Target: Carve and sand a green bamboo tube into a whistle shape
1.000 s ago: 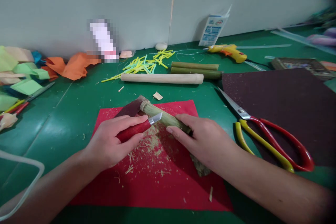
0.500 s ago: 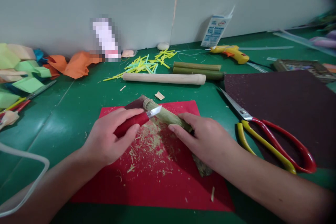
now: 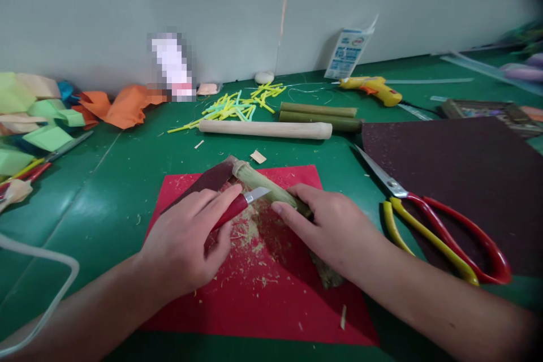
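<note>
My left hand (image 3: 189,237) is closed around the red handle of a carving knife (image 3: 235,209). Its short slanted blade lies against or just in front of a green bamboo piece (image 3: 258,181); whether it touches I cannot tell. Gripped near its right end, the bamboo is held by my right hand (image 3: 326,220), thumb and fingers on opposite sides. The piece slants from far left to near right over a red sheet (image 3: 280,305), which is strewn with fine shavings (image 3: 250,232). A dark brown piece (image 3: 203,181) sticks out behind my left hand.
Large scissors (image 3: 424,215) with red and yellow handles lie open at right, by a dark brown sheet (image 3: 449,164). Behind are a pale peeled bamboo stick (image 3: 263,129), green bamboo pieces (image 3: 318,119), yellow strips (image 3: 233,104) and a yellow glue gun (image 3: 373,89). Folded papers (image 3: 42,107) sit at left.
My left hand has shifted right and nearer, its fingers curling more round the handle. The knife blade has slid along the bamboo toward my right hand, which stays nearly still.
</note>
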The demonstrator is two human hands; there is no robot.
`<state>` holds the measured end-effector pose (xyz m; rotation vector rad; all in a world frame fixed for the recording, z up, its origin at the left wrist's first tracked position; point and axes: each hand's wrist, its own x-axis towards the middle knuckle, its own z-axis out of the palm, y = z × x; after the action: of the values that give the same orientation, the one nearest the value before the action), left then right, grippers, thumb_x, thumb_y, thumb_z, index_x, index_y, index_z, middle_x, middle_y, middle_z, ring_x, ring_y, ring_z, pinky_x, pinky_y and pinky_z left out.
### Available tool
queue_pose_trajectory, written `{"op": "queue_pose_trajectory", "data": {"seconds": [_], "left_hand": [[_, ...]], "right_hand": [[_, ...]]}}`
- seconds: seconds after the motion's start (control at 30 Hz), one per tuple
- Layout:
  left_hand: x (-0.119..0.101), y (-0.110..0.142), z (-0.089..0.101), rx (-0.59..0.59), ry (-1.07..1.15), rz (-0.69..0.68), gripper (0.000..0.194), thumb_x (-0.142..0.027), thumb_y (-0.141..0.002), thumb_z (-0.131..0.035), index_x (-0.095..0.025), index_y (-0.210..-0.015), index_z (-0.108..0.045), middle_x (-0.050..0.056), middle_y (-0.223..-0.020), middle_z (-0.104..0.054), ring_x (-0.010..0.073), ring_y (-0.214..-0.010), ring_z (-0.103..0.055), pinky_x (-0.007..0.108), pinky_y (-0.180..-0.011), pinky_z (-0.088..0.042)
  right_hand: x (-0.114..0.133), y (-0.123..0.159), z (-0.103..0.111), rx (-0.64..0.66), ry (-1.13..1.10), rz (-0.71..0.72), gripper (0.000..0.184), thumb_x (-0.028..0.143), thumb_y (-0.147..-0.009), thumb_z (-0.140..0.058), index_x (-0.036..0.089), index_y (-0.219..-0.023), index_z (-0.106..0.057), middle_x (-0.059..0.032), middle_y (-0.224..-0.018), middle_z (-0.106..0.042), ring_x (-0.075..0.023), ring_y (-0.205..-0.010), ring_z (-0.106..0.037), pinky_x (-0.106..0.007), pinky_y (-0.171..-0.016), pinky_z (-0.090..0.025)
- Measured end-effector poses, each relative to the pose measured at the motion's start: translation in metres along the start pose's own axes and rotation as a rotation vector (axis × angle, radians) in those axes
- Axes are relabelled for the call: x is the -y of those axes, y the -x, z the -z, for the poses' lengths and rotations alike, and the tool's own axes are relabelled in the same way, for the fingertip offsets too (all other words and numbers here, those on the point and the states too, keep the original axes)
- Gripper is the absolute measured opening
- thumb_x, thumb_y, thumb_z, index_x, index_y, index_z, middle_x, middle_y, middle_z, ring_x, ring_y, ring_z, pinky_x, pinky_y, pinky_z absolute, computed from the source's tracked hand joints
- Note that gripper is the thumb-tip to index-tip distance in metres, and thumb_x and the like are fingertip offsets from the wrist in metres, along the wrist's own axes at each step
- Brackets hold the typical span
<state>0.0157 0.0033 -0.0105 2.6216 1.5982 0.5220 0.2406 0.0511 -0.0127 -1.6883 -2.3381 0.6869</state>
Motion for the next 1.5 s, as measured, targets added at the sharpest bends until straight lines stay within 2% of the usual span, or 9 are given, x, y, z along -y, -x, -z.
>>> {"op": "queue_pose_trajectory", "data": {"seconds": [0.17,0.3,0.43,0.63,1.0,1.13,1.23,1.33,1.5], "left_hand": [[-0.001,0.003,0.002,0.040,0.158,0.123,0.039,-0.030,-0.093,-0.050,-0.025,-0.132,-0.046,0.004,-0.126,-0.064,0.0183,-0.111,-0.064,0.027,-0.089,-0.054],[-0.002,0.006,0.000,-0.014,0.188,0.103,0.030,-0.031,-0.093,-0.053,-0.027,-0.123,-0.054,0.000,-0.116,-0.069,0.0157,-0.102,-0.068,0.025,-0.086,-0.055],[-0.002,0.006,-0.002,-0.051,0.168,0.096,0.029,-0.030,-0.092,-0.054,-0.023,-0.120,-0.057,0.003,-0.111,-0.071,0.0172,-0.099,-0.069,0.028,-0.087,-0.056],[0.020,-0.002,-0.007,-0.106,0.040,0.133,0.033,-0.035,-0.093,-0.053,-0.019,-0.121,-0.058,0.008,-0.118,-0.069,0.0224,-0.106,-0.067,0.034,-0.091,-0.055],[0.010,0.000,0.001,-0.087,0.019,0.116,0.034,-0.028,-0.088,-0.055,-0.023,-0.121,-0.054,0.006,-0.110,-0.061,0.0197,-0.096,-0.064,0.029,-0.078,-0.056],[0.015,0.000,0.001,-0.105,0.001,0.128,0.030,-0.027,-0.086,-0.058,-0.026,-0.116,-0.056,0.005,-0.109,-0.060,0.0194,-0.098,-0.063,0.029,-0.082,-0.055],[0.017,0.002,0.000,-0.060,0.048,0.083,0.035,-0.025,-0.088,-0.056,-0.027,-0.123,-0.054,0.004,-0.114,-0.063,0.0186,-0.101,-0.064,0.027,-0.086,-0.054],[0.015,0.005,0.001,-0.007,0.042,0.068,0.042,-0.027,-0.091,-0.054,-0.030,-0.133,-0.050,0.002,-0.115,-0.067,0.0165,-0.094,-0.067,0.025,-0.081,-0.055],[0.012,0.005,0.004,-0.027,0.007,0.068,0.037,-0.035,-0.095,-0.051,-0.028,-0.131,-0.056,0.003,-0.106,-0.071,0.0158,-0.080,-0.069,0.029,-0.080,-0.055]], "right_hand": [[-0.001,0.001,-0.001,0.003,0.001,0.013,0.036,0.050,-0.092,-0.040,0.023,-0.084,-0.061,-0.0031,-0.075,-0.069,-0.0190,-0.065,-0.060,-0.028,-0.053,-0.035],[-0.001,0.000,-0.002,-0.010,0.017,0.016,0.033,0.048,-0.092,-0.042,0.023,-0.081,-0.060,-0.0031,-0.072,-0.068,-0.0183,-0.062,-0.059,-0.028,-0.052,-0.034],[-0.001,0.001,-0.003,-0.020,0.050,0.026,0.030,0.047,-0.091,-0.043,0.023,-0.082,-0.059,-0.0030,-0.072,-0.068,-0.0186,-0.062,-0.060,-0.028,-0.051,-0.033],[0.002,0.004,-0.005,0.004,0.078,0.029,0.030,0.047,-0.090,-0.043,0.022,-0.081,-0.057,-0.0021,-0.063,-0.064,-0.0175,-0.054,-0.056,-0.027,-0.048,-0.030],[0.003,0.001,-0.001,-0.021,0.004,0.000,0.028,0.048,-0.087,-0.049,0.024,-0.078,-0.058,-0.0006,-0.064,-0.065,-0.0152,-0.052,-0.053,-0.027,-0.046,-0.031],[0.003,0.002,0.000,-0.015,-0.015,-0.015,0.027,0.047,-0.087,-0.049,0.024,-0.078,-0.058,-0.0005,-0.067,-0.066,-0.0152,-0.053,-0.053,-0.026,-0.047,-0.033],[0.002,0.002,-0.001,-0.008,-0.025,-0.018,0.027,0.047,-0.087,-0.049,0.023,-0.079,-0.058,-0.0009,-0.068,-0.066,-0.0153,-0.054,-0.054,-0.027,-0.047,-0.033],[0.001,0.003,-0.001,-0.001,-0.022,-0.021,0.026,0.047,-0.087,-0.048,0.024,-0.081,-0.057,-0.0011,-0.071,-0.067,-0.0165,-0.057,-0.056,-0.027,-0.049,-0.034],[0.000,0.004,-0.004,0.004,0.000,-0.008,0.025,0.046,-0.089,-0.046,0.024,-0.083,-0.055,-0.0014,-0.072,-0.067,-0.0184,-0.061,-0.057,-0.029,-0.052,-0.033]]}}
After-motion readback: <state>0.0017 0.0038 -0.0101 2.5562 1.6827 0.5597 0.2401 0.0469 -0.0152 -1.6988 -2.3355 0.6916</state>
